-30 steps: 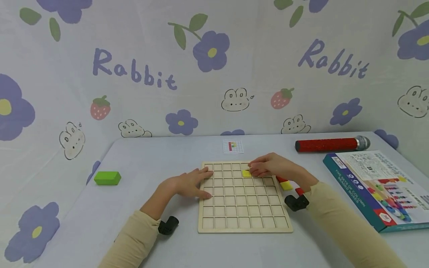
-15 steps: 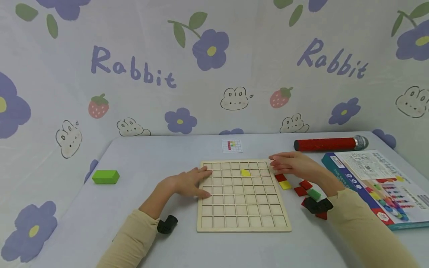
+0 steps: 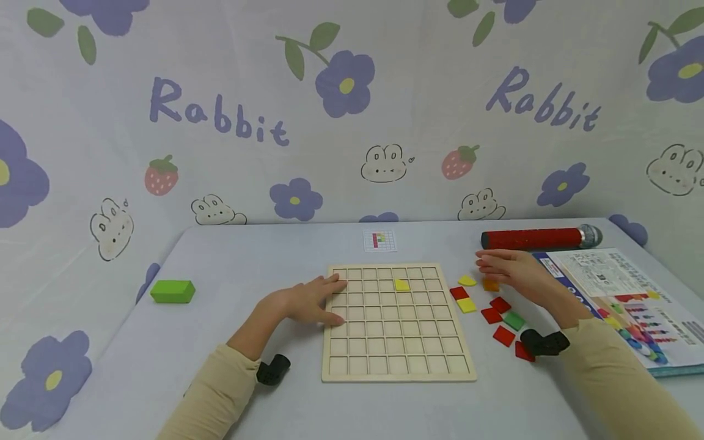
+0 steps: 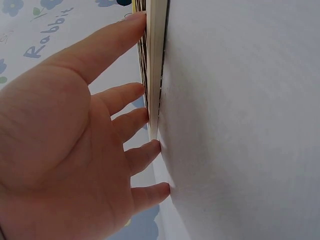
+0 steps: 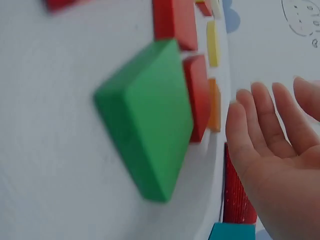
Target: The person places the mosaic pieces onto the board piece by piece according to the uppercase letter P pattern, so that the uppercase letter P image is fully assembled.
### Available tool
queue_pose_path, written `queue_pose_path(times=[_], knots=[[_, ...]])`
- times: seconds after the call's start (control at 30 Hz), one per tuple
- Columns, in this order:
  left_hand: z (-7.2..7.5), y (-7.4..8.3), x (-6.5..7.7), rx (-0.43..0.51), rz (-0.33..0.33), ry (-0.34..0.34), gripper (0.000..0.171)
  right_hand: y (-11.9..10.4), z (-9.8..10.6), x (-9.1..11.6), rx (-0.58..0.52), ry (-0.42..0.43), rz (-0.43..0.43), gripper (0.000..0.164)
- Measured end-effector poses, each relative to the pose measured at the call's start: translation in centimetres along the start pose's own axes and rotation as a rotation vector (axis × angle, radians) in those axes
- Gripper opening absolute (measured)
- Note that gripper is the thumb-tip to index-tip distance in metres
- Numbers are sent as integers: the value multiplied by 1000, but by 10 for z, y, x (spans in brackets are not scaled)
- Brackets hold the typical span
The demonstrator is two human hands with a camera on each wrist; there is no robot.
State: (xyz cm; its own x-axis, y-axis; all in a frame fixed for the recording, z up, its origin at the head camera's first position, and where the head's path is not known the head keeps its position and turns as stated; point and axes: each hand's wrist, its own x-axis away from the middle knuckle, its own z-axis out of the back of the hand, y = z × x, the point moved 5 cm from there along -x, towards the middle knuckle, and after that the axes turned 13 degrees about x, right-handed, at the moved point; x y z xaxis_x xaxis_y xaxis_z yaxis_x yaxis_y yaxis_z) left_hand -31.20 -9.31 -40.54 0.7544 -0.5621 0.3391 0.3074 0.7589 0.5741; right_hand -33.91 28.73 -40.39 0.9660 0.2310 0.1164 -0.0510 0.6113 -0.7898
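A pale wooden grid board [image 3: 385, 330] lies flat in the head view. One yellow tile [image 3: 402, 285] with a rounded corner sits in a cell near its top. My left hand [image 3: 308, 300] rests at the board's left edge, fingers spread; in the left wrist view the thumb and fingertips [image 4: 137, 89] are against its side. Right of the board my right hand [image 3: 517, 272] hovers with extended fingers, nothing held, partly covering an orange tile [image 3: 491, 285]. Around it lie a yellow rounded tile [image 3: 467, 280], a yellow tile [image 3: 466, 305], a green tile [image 5: 155, 120] and several red tiles [image 3: 503, 335].
A small printed pattern card [image 3: 379, 241] lies behind the board. At the back right is a red microphone [image 3: 533, 238], with a flat illustrated box [image 3: 627, 293] in front of it, partly under the right forearm. Far left stands a green block [image 3: 173, 291].
My right hand has left the yellow tile on the board and moved right, over the loose tiles, uncovering several of them. My left hand has stayed at the board's edge.
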Motion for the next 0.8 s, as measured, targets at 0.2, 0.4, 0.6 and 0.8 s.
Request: queue_pose_path(times=[0.2, 0.4, 0.6, 0.8], knots=[[-1, 1, 1, 4, 2, -4, 78, 10, 3, -1, -12, 28, -66, 54], [-1, 2, 3, 8, -2, -3, 78, 17, 3, 0, 103, 6, -81, 54], [0, 3, 3, 1, -7, 3, 77, 15, 4, 3, 250, -1, -17, 55], [0, 5, 4, -9, -17, -4, 77, 11, 1, 4, 311, -14, -24, 57]])
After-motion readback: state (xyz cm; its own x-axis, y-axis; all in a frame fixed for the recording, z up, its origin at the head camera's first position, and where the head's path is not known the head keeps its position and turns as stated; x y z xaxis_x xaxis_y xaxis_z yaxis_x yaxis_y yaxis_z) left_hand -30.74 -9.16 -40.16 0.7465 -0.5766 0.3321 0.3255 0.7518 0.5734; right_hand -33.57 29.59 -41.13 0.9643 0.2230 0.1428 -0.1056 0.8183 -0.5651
